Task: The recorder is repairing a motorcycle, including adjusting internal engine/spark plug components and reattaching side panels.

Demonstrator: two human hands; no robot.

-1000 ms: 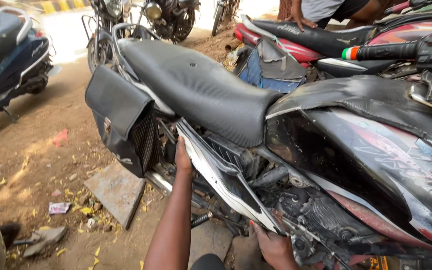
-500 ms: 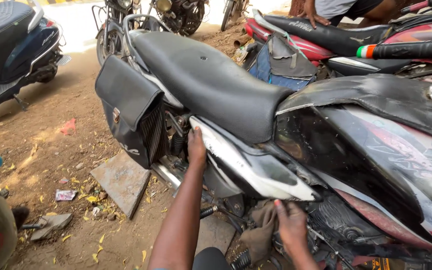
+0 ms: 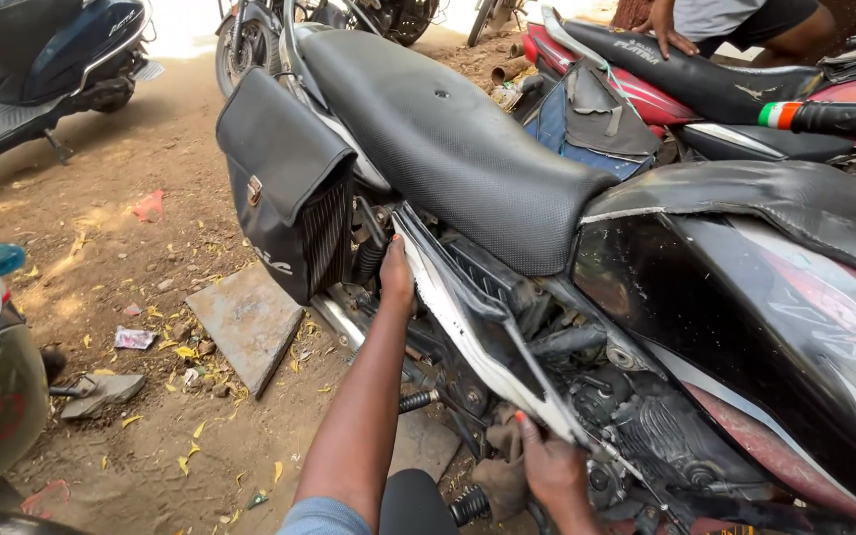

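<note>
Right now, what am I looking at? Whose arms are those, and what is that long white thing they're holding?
The picture comes from a camera worn on a person's head, so you look down just as they do. The two arms at the bottom are theirs. In front of them stands a motorcycle with a long black seat and a black side bag hanging by the back wheel. The left hand grips the rear end of a long white side panel under the seat, and the right hand holds its lower front end, near the engine. The panel is tilted out, so you can see parts behind it. On the dirt ground lie a flat stone slab, yellow leaves and scraps. Other bikes are parked around, and another person's hand rests on a red one.
</note>
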